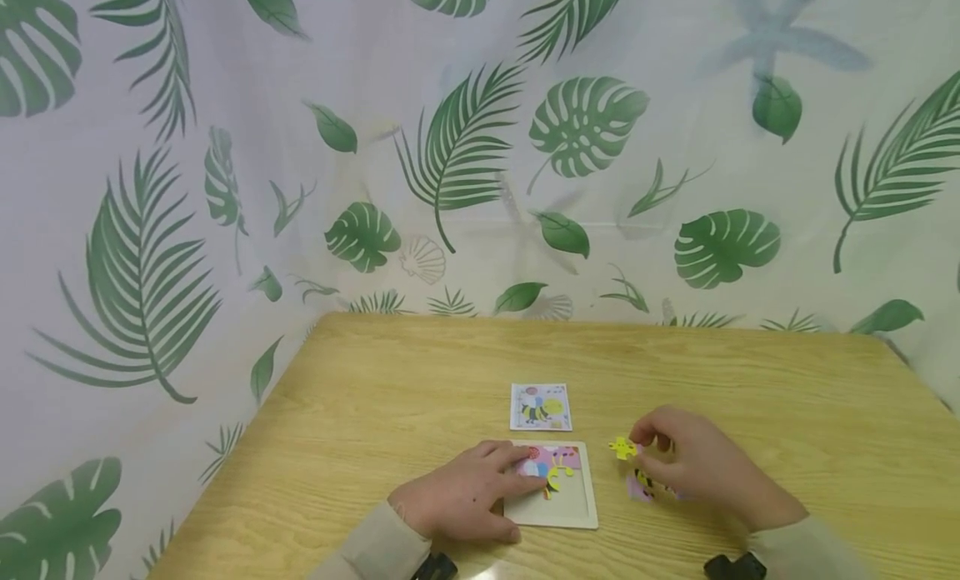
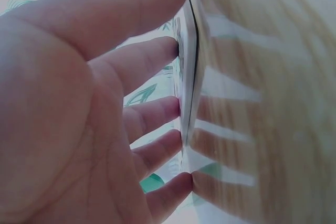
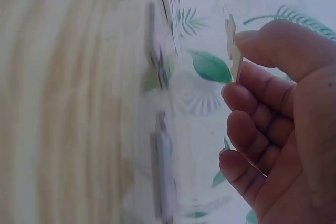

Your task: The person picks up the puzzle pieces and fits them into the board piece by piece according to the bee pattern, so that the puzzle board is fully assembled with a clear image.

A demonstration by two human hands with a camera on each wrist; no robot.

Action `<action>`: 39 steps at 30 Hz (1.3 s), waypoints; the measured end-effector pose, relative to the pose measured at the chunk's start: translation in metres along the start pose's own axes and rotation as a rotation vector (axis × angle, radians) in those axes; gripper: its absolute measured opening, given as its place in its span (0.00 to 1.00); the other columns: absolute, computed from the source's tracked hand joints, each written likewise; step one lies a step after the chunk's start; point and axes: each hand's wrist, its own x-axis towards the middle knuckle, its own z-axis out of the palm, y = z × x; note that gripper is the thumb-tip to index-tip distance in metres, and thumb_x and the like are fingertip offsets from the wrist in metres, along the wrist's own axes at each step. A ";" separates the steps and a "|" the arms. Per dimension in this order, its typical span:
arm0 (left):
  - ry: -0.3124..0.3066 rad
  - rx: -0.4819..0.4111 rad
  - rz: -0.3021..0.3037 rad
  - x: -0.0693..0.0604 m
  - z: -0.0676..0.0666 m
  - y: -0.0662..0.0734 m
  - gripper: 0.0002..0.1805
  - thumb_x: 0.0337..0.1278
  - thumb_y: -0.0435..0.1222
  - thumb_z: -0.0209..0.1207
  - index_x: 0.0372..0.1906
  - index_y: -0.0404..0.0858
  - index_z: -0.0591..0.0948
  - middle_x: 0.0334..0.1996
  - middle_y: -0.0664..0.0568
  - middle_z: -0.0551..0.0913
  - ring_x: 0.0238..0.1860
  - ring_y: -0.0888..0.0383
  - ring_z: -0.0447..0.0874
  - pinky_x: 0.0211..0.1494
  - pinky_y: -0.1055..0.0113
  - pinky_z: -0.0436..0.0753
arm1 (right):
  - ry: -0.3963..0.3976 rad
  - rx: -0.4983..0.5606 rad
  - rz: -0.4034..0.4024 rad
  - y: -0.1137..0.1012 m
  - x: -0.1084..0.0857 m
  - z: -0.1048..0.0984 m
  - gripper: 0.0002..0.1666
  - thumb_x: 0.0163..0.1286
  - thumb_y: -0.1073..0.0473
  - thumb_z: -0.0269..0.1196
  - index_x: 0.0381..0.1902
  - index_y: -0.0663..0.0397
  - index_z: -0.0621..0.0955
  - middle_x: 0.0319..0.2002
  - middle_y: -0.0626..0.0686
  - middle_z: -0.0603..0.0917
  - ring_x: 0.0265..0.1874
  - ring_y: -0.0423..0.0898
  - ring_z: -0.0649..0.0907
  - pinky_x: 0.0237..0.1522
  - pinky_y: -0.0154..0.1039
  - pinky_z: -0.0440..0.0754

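A: The piece?

B: Yellow puzzle piece (image 1: 622,447), pinched by the right hand (image 1: 693,459), clear of the table (image 1: 712,380). Thin, probably stiff wood; should be light, perhaps slick on its printed face.

A: Best hold?

B: Opposite edges, I'd judge. Narrow knobs look likeliest to chip.

A: Around it?

B: Loose pieces (image 1: 641,486) below that hand. Shallow tray (image 1: 577,515) to the left, partly filled; left hand (image 1: 472,492) rests over it, fingers spread. Picture card (image 1: 541,407) just beyond the tray.
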 end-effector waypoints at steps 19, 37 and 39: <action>0.021 -0.026 -0.020 0.000 -0.002 0.002 0.35 0.64 0.54 0.62 0.75 0.63 0.68 0.79 0.61 0.54 0.77 0.55 0.52 0.73 0.53 0.64 | -0.075 -0.055 -0.032 -0.047 0.015 0.033 0.10 0.60 0.55 0.73 0.38 0.39 0.82 0.35 0.35 0.77 0.34 0.36 0.75 0.39 0.38 0.79; 0.070 0.039 -0.021 0.001 0.003 0.010 0.42 0.61 0.53 0.64 0.79 0.59 0.61 0.77 0.57 0.58 0.75 0.54 0.56 0.73 0.55 0.65 | -0.088 -0.166 -0.014 -0.058 0.019 0.058 0.08 0.59 0.52 0.73 0.35 0.39 0.84 0.34 0.35 0.74 0.31 0.35 0.71 0.36 0.36 0.76; 0.064 0.050 -0.019 0.002 0.003 0.012 0.42 0.62 0.55 0.63 0.79 0.61 0.60 0.77 0.55 0.58 0.75 0.53 0.56 0.72 0.53 0.66 | -0.089 -0.172 0.000 -0.058 0.019 0.058 0.09 0.59 0.52 0.74 0.35 0.39 0.84 0.34 0.35 0.74 0.31 0.35 0.71 0.36 0.36 0.77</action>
